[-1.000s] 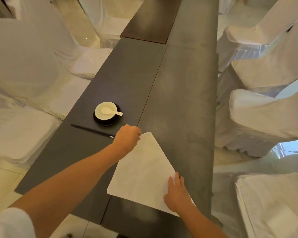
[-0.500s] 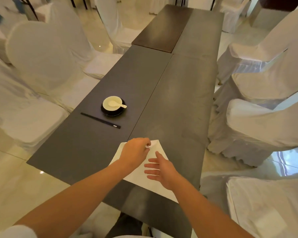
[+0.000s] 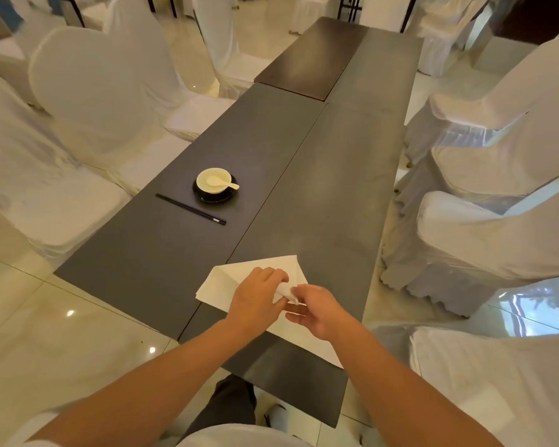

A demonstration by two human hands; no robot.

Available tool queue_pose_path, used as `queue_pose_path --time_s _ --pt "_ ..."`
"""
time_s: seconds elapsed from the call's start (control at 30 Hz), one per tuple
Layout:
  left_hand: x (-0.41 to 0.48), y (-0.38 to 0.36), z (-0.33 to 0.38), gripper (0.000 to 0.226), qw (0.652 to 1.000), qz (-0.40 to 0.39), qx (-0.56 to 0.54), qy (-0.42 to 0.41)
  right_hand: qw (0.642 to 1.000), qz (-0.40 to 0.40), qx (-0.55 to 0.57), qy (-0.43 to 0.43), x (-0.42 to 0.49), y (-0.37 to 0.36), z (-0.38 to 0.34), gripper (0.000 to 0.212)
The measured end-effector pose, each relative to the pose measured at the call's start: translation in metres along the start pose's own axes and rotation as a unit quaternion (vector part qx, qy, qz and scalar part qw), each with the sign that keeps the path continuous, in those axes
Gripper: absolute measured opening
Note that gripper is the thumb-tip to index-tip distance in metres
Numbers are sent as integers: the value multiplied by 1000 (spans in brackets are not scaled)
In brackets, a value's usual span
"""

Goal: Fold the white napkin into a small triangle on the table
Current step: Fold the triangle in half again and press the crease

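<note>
White napkin: thin, creased, partly folded, flat on the near end of a matte grey table. Left hand and right hand meet over it, both pinching a raised corner. Cream bowl holding a spoon, on a black saucer; black chopsticks beside.

White paper napkin flat on dark grey tabletop, near edge. Left hand pinches a raised corner at the middle; right hand touches the same corner, grip unclear. Cream bowl with spoon on black saucer, black chopsticks beside it.
</note>
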State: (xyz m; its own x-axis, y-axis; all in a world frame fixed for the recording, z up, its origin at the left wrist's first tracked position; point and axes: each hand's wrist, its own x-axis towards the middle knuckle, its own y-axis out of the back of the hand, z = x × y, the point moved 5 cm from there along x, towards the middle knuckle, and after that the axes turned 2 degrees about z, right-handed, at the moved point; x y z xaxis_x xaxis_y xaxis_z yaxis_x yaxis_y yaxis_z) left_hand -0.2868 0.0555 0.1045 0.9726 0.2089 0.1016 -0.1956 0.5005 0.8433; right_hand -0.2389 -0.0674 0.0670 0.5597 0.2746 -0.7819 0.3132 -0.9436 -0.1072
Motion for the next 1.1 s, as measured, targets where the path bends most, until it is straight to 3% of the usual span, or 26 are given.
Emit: queue_pose_path --time_s 0.2,0.3,0.43,0.77,0.97,1.1 --pt "-7 -4 -14 39 996 -42 63 -56 998 -4 -51 38 -14 19 5 12" --pt "-5 -10 -22 36 993 -61 93 -46 997 22 -52 45 -11 34 11 20" --pt "-5 -27 -29 45 982 -123 140 -41 997 58 -34 40 -8 57 25 30" --pt "-12 -92 -42 63 937 -281 206 -23 991 129 -8 16 2 104 55 18" --pt "-16 -120 -62 69 924 -302 231 -36 980 186 -74 -8 14 124 85 4" --pt "-22 -130 -71 70 926 -297 232 -35 970 214 -117 -21 20 131 101 8"
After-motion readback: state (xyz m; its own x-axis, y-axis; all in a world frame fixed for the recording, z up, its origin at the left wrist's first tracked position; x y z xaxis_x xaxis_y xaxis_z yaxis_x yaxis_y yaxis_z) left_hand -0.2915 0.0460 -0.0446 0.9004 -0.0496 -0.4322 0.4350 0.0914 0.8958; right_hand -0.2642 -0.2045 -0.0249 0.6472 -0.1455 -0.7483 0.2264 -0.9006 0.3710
